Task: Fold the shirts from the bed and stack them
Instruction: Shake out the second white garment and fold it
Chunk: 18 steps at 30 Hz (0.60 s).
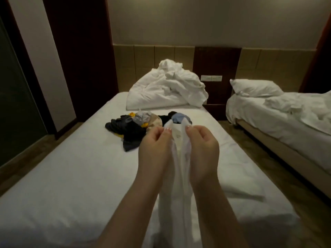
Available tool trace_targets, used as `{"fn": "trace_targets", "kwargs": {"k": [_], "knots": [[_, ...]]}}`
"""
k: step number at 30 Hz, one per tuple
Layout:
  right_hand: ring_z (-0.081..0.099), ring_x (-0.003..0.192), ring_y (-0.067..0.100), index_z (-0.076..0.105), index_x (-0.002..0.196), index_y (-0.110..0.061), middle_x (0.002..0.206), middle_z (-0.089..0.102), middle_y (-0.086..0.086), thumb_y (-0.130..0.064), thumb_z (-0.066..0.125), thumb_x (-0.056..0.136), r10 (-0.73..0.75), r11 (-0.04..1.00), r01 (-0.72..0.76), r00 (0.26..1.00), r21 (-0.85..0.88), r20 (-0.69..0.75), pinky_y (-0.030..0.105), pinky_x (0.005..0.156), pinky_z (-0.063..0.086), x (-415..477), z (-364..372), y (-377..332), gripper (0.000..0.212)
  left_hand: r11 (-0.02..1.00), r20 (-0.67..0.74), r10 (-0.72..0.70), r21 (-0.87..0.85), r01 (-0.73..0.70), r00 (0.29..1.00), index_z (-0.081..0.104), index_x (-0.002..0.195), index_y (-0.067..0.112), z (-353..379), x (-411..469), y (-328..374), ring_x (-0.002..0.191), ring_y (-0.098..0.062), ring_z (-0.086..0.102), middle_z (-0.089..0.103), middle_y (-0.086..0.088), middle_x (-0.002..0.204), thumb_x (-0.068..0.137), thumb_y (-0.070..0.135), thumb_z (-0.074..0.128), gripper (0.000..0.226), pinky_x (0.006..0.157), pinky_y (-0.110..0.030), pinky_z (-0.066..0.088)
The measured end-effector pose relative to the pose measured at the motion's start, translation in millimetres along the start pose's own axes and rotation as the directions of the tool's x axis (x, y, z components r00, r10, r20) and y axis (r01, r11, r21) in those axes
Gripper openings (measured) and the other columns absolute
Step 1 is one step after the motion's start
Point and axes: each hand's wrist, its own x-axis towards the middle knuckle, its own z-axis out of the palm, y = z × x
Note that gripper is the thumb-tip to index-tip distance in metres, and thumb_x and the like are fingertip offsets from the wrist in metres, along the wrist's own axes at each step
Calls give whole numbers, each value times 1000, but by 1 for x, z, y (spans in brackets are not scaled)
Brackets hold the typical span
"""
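Holding up a white shirt (pixel 179 167) over the bed (pixel 71 176), left hand (pixel 155 145) and right hand (pixel 202 145) fingers pinching its top edge, clothes pile (pixel 136 126) lying beyond.

White shirt (pixel 179 158) between both hands

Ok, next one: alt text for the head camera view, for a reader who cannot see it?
Two bare hands, left hand and right hand, hold a white shirt up by its top edge above a white bed. Behind it lies a pile of unfolded clothes, then crumpled white bedding; a second bed stands to the right.
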Motion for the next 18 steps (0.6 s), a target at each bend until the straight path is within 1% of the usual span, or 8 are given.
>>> {"fn": "trace_targets", "kwargs": {"k": [1, 4, 6, 9, 11, 12, 15, 18], "knots": [[52, 60, 6, 60, 75, -11, 60, 56, -6, -19, 59, 89, -15, 1000, 16, 999, -15, 39, 24, 59, 48, -9, -1, 4, 16, 1000, 13, -12, 1, 12, 1000, 57, 81, 4, 0, -7, -8, 65, -20, 49, 53, -9, 67, 94, 22, 50, 23, 61, -37, 41], [49, 55, 0, 60, 72, -15, 58, 56, -7, -15, 59, 89, -116, 990, 125, 985, -63, 126, 15, 53, 43, -24, -1, 21, 17, 997, 16, -75, -17, 76, 997, 61, 86, 8, 1, -22, -22, 73, -28, 60, 62, -16, 78, 95, 20, 47, 20, 65, -42, 50], [49, 56, 2, 59, 70, -16, 59, 55, -5, -16, 61, 89, -144, 985, 156, 978, -75, 151, 16, 54, 42, -27, 0, 27, 19, 993, 32, -114, -16, 114, 993, 63, 87, 12, 0, -25, -26, 79, -23, 65, 66, -10, 80, 96, 19, 45, 22, 69, -38, 54], [52, 61, 4, 60, 70, -22, 62, 58, -7, -30, 57, 84, -166, 973, 199, 957, -120, 237, 20, 58, 44, -23, 1, 30, 17, 992, 37, -117, -41, 118, 992, 64, 86, 19, -5, -21, -28, 73, -7, 65, 67, 3, 76, 98, 19, 42, 24, 63, -21, 54], [52, 61, 3, 60, 71, -25, 62, 58, -10, -31, 54, 85, -163, 960, 222, 938, -170, 307, 17, 57, 44, -19, 0, 28, 17, 991, 17, -112, -68, 112, 994, 63, 89, 16, -8, -18, -27, 75, -10, 65, 67, 1, 77, 98, 21, 42, 23, 64, -23, 55], [52, 60, 3, 61, 71, -22, 62, 57, -8, -29, 54, 88, -153, 955, 224, 934, -194, 324, 18, 57, 44, -16, -1, 28, 20, 992, 11, -98, -80, 99, 995, 62, 90, 13, -8, -18, -27, 78, -16, 65, 66, -5, 80, 98, 23, 42, 23, 67, -29, 55], [49, 57, 8, 62, 71, -12, 58, 55, -1, -22, 57, 91, -94, 957, 162, 958, -240, 272, 28, 58, 45, -10, -3, 29, 23, 996, -17, -22, -89, 20, 1000, 54, 85, 7, -7, -18, -27, 76, -30, 56, 56, -18, 82, 94, 35, 44, 31, 69, -46, 51], [49, 56, 6, 62, 68, -13, 59, 56, 2, -20, 57, 89, -75, 970, 123, 972, -211, 221, 27, 56, 45, -11, 0, 28, 23, 997, 18, 35, -66, -34, 999, 53, 81, 6, -5, -15, -28, 69, -14, 52, 54, -9, 72, 96, 32, 45, 31, 64, -36, 48]]}}
